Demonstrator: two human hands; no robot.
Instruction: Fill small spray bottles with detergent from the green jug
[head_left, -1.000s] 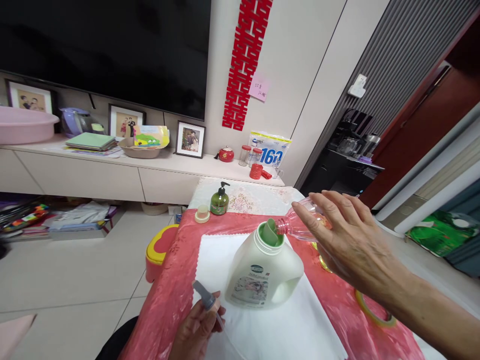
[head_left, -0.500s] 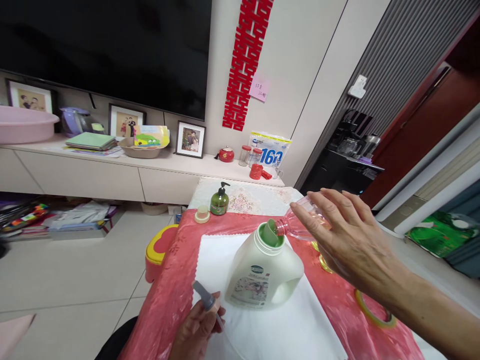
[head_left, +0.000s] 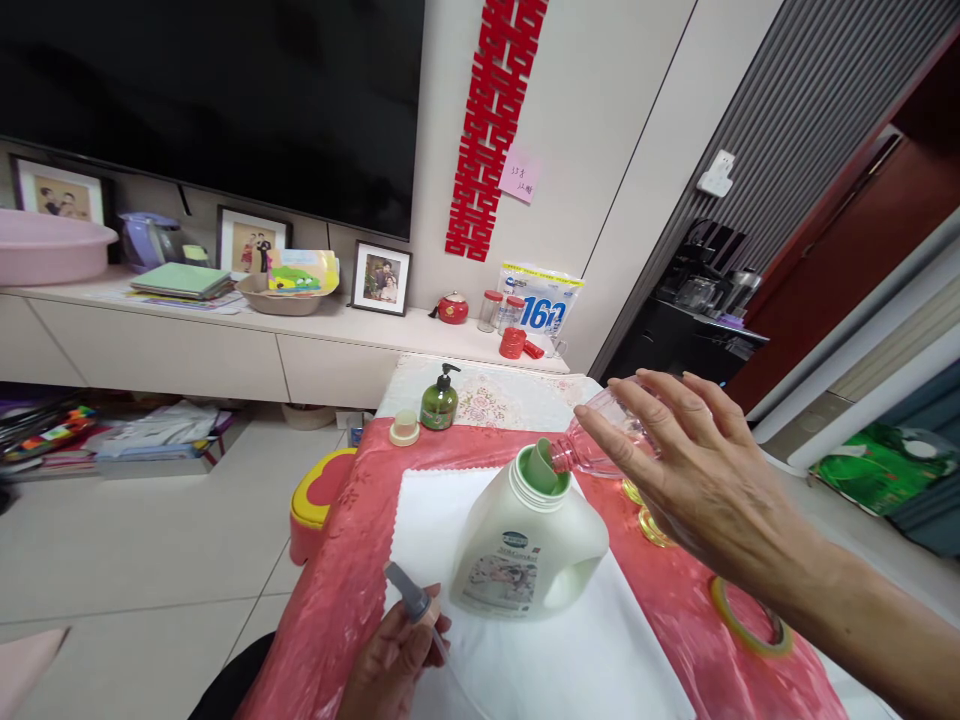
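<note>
A pale green detergent jug (head_left: 517,560) stands uncapped on a white cloth (head_left: 585,660), its green pouring spout facing up. My right hand (head_left: 690,450) is closed around a clear pinkish plastic bottle (head_left: 600,440). That bottle is tipped to the left, with its threaded mouth at the jug's spout; its far side is hidden behind my fingers. Left of the jug, my left hand (head_left: 397,650) grips a grey pump head (head_left: 409,590) with a thin tube. A green pump bottle (head_left: 439,400) and the jug's pale cap (head_left: 404,428) sit behind the jug.
A red cover (head_left: 337,600) lies over the table. Rolls of yellow tape (head_left: 750,620) rest at the right, partly behind my right arm. A yellow and red stool (head_left: 321,495) stands by the table's left side. Beyond is a low cabinet (head_left: 187,350) with jars and frames.
My right hand and the bottle have shifted very slightly left and up, the mouth staying at the spout. The left hand, pump head and jug look unmoved.
</note>
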